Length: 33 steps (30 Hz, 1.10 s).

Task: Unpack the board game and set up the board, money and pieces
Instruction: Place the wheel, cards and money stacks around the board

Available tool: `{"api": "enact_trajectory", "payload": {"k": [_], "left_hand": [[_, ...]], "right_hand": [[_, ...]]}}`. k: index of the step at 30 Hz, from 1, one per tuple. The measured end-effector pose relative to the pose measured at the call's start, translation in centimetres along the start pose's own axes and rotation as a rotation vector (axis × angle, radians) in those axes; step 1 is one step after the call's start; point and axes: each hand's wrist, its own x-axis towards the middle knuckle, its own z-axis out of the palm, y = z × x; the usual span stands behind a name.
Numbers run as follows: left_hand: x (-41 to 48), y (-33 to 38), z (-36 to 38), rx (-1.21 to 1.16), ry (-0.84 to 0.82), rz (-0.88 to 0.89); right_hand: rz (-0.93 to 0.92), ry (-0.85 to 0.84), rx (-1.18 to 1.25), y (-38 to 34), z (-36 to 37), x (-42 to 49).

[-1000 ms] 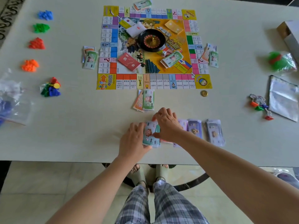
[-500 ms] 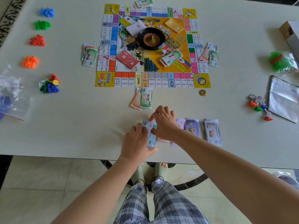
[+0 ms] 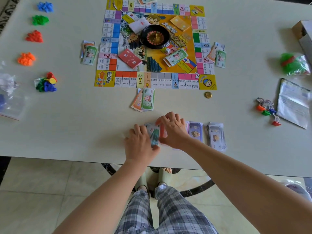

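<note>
Lower centre of the frame, both hands work a wad of colourful paper play-money (image 3: pixel 154 135): the left hand (image 3: pixel 140 144) grasps its side, the right hand (image 3: pixel 172 130) pinches the top notes with curled fingers. 2 purple-grey note piles (image 3: pixel 195 132) lie just right. The square printed game board (image 3: pixel 108 80) sits upper centre on the pale table (image 3: pixel 67 124).

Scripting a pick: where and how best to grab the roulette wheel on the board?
Grip the roulette wheel by its black outer rim, from straight above, pinching it left and right. It is round and lies flat on the board; white cards crowd its upper left, a die its lower right.
</note>
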Motion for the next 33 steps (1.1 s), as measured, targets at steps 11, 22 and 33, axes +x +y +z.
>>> {"api": "enact_trajectory", "payload": {"k": [11,22,33], "left_hand": [[-0.1,0.2,0.0,-0.108,0.027,-0.082],[-1.1,-1.6,0.6,-0.239,0.093,0.040],[-1.9,-2.2,0.7,-0.242,0.054,0.155]], "right_hand": [[0.041,0.132,-0.054,-0.6,-0.2,0.2],[-0.041,0.260,-0.154,-1.7,1.3,-1.0],[0.014,0.159,-0.163,-3.2,0.9,-0.8]]}}
